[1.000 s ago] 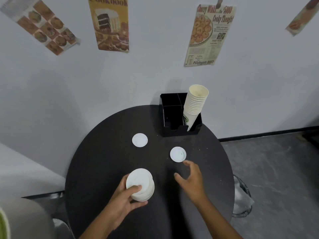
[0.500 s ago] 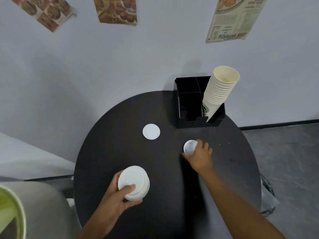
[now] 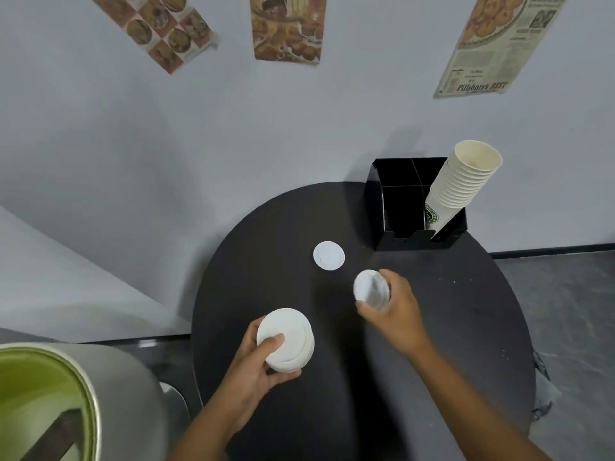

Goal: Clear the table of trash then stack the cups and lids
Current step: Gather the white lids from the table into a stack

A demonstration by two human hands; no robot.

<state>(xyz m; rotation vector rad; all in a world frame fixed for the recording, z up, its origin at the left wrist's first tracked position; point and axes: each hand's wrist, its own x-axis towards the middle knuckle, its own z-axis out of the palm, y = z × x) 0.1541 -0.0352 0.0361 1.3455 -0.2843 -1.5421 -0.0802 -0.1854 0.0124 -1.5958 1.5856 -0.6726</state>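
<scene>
My left hand (image 3: 256, 371) grips a stack of white lids (image 3: 288, 339) above the near part of the round black table (image 3: 466, 344), thumb on top. My right hand (image 3: 396, 314) holds a single white lid (image 3: 370, 289), lifted off the table and tilted on edge. One more white lid (image 3: 328, 255) lies flat on the table beyond both hands. A tall stack of paper cups (image 3: 461, 188) leans in the right compartment of a black organizer (image 3: 399, 211) at the table's far edge.
A metal trash bin with a green liner (image 3: 50, 400) stands at the lower left. A grey wall with paper posters (image 3: 288, 28) rises behind the table. Grey floor (image 3: 565, 294) lies to the right, with a clear bag (image 3: 540, 394) beside the table's right edge.
My right hand reached out to the lid on the table, closed on it and lifted it back toward me, tilted. The left hand kept hold of the lid stack.
</scene>
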